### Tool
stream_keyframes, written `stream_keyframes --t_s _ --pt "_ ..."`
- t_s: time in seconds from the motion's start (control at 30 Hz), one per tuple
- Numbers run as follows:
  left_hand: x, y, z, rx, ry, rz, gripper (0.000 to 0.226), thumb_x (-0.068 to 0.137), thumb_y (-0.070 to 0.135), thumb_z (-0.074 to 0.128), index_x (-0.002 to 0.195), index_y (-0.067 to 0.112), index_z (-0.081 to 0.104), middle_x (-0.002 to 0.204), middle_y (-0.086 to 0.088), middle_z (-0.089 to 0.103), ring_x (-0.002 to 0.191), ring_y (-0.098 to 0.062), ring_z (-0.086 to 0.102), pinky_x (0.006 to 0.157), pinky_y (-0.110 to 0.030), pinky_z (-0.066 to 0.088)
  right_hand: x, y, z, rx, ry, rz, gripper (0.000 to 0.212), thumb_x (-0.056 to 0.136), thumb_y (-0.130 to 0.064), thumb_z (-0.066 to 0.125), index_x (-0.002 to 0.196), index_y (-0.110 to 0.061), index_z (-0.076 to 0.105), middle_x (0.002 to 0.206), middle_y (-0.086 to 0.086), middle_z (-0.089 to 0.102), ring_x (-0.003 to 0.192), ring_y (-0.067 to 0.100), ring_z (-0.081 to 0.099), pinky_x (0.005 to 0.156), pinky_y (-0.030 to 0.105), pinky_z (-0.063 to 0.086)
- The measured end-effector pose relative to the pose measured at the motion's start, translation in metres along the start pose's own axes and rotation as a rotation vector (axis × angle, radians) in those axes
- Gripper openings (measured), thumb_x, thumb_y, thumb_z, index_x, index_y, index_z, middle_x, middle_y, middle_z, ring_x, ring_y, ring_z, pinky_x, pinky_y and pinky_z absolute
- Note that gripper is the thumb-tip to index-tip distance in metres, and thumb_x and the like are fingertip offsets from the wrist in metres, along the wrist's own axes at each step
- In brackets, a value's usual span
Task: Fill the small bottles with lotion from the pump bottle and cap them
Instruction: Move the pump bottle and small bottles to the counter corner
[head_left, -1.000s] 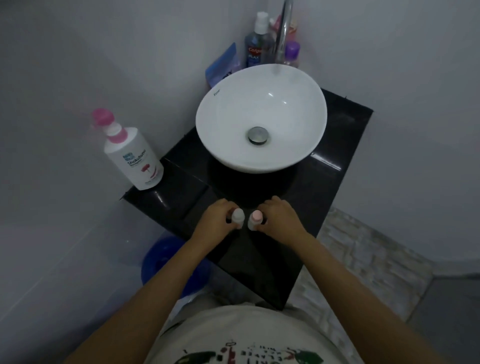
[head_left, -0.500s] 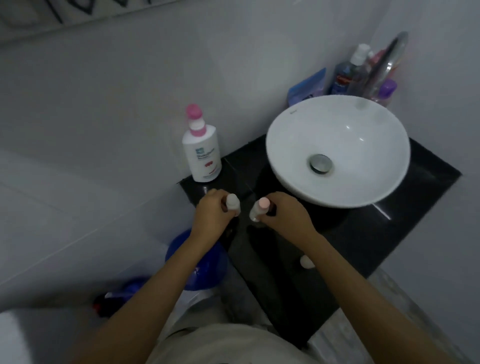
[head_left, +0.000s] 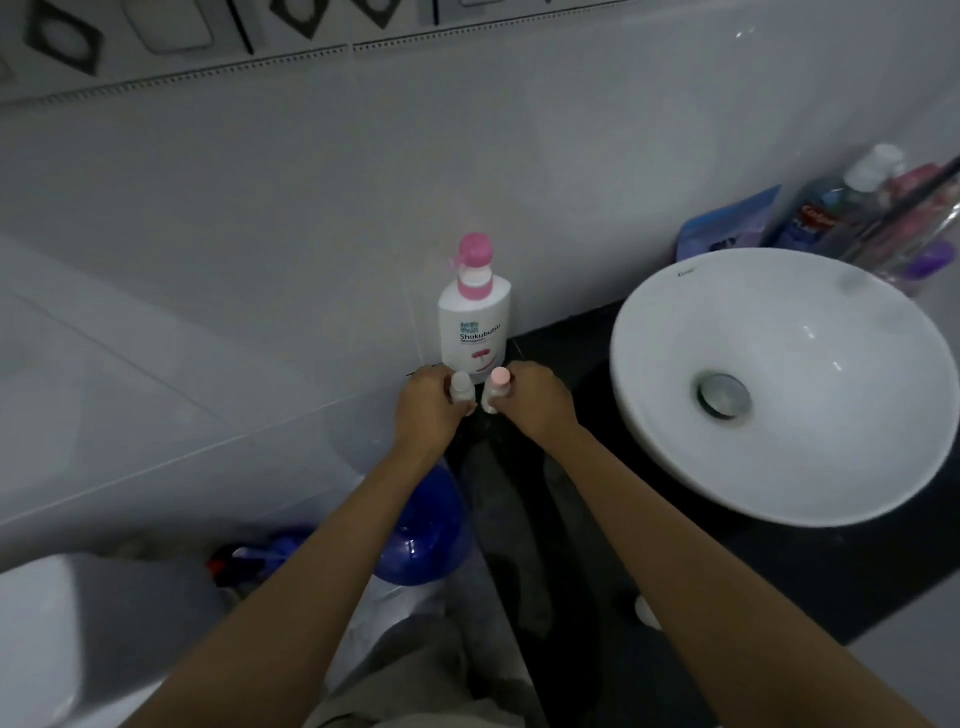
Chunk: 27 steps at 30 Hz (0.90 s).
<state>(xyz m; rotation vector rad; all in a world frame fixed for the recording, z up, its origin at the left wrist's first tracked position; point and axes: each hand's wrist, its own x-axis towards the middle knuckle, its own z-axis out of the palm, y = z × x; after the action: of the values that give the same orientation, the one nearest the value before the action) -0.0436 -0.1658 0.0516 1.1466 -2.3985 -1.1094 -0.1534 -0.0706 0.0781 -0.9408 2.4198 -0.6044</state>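
A white pump bottle with a pink pump head stands against the wall at the left end of the black counter. Right in front of it, my left hand is closed around a small white-capped bottle. My right hand grips a second small bottle with a pale pink cap. The two small bottles are upright, side by side and almost touching, just before the pump bottle's base. Their lower parts are hidden by my fingers.
A white basin fills the right of the counter, with toiletry bottles behind it by the wall. A blue bucket sits on the floor below the counter's left edge. A small white object lies near the counter's front, partly behind my right forearm.
Both hands have carried the small bottles left and away from me, from the counter's front to just before the pump bottle. The view has swung left.
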Motion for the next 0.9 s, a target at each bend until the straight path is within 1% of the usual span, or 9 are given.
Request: stream_keyframes --t_s 0.07,0.2,0.27,0.4,0.53,0.67,0.73,0.8,0.9 --pt "0.003 0.001 0.002 0.016 -0.001 -0.005 0.024 0.069 0.008 0.077 0.089 0.001 0.066 0.092 -0.016 0.064 0.083 -0.028 0.059 0.071 -0.036 0.049 0.005 -0.001 0.003 -0.003 -0.006 -0.002 0.014 0.083 -0.021 0.06 0.084 -0.007 0.061 0.088 0.011 0.066 0.076 0.023 0.06 0.061 0.028 0.042" --pt "0.006 0.002 0.005 0.013 -0.01 -0.001 0.026 0.071 0.01 0.077 0.093 0.003 0.066 0.095 -0.015 0.065 0.084 -0.025 0.059 0.07 -0.032 0.046 0.011 -0.003 0.007 -0.012 -0.008 -0.011 0.019 0.086 -0.022 0.058 0.085 -0.003 0.061 0.089 0.014 0.065 0.08 0.028 0.063 0.067 0.034 0.051" --pt "0.006 0.002 0.006 0.01 -0.011 0.015 0.026 0.072 0.01 0.076 0.095 0.002 0.067 0.096 -0.016 0.065 0.086 -0.027 0.06 0.072 -0.035 0.049 0.013 -0.002 0.008 -0.002 -0.012 -0.007 0.02 0.086 -0.022 0.059 0.087 -0.003 0.062 0.091 0.014 0.065 0.08 0.027 0.062 0.067 0.033 0.051" --pt "0.005 0.001 0.005 -0.028 -0.007 0.027 0.028 0.071 0.009 0.078 0.096 0.004 0.066 0.095 -0.015 0.065 0.087 -0.029 0.061 0.075 -0.04 0.052 0.014 -0.001 0.008 0.006 -0.025 -0.001 0.022 0.086 -0.023 0.059 0.092 -0.003 0.063 0.095 0.014 0.066 0.084 0.028 0.063 0.075 0.039 0.055" --pt "0.003 -0.006 0.005 -0.048 -0.066 0.012 0.027 0.073 0.012 0.077 0.098 0.008 0.065 0.098 -0.014 0.065 0.088 -0.026 0.062 0.08 -0.045 0.053 0.013 0.005 0.009 0.004 -0.029 -0.009 0.02 0.083 -0.023 0.063 0.095 -0.006 0.062 0.096 0.012 0.065 0.085 0.025 0.062 0.069 0.032 0.049" --pt "0.001 -0.009 0.004 -0.037 -0.072 0.006 0.034 0.072 0.015 0.079 0.103 0.011 0.065 0.102 -0.011 0.065 0.088 -0.021 0.061 0.081 -0.038 0.053 0.01 0.013 0.008 -0.005 -0.02 -0.015 0.021 0.081 -0.023 0.067 0.096 -0.009 0.06 0.095 0.01 0.063 0.084 0.023 0.061 0.065 0.029 0.043" --pt "-0.003 -0.01 0.002 -0.02 -0.068 -0.002 0.037 0.073 0.016 0.079 0.106 0.011 0.063 0.103 -0.01 0.065 0.091 -0.021 0.061 0.082 -0.039 0.053 0.006 0.015 0.004 -0.002 -0.015 -0.007 0.026 0.081 -0.023 0.067 0.102 -0.01 0.06 0.097 0.009 0.063 0.083 0.021 0.059 0.066 0.028 0.043" --pt "-0.011 -0.013 0.0 0.015 -0.038 0.008 0.038 0.074 0.017 0.079 0.107 0.01 0.062 0.103 -0.01 0.064 0.092 -0.022 0.061 0.082 -0.04 0.053 -0.003 0.016 -0.003 0.022 -0.028 -0.006 0.036 0.081 -0.024 0.068 0.112 -0.01 0.058 0.103 0.01 0.063 0.084 0.018 0.057 0.069 0.028 0.044" --pt "-0.031 -0.018 -0.004 0.141 0.015 0.118 0.034 0.08 0.024 0.074 0.108 0.011 0.061 0.101 -0.009 0.062 0.092 -0.022 0.058 0.076 -0.035 0.051 -0.029 0.018 -0.02 0.071 -0.023 -0.001 0.048 0.081 -0.026 0.07 0.125 -0.012 0.055 0.111 0.009 0.062 0.096 0.018 0.059 0.084 0.031 0.049"
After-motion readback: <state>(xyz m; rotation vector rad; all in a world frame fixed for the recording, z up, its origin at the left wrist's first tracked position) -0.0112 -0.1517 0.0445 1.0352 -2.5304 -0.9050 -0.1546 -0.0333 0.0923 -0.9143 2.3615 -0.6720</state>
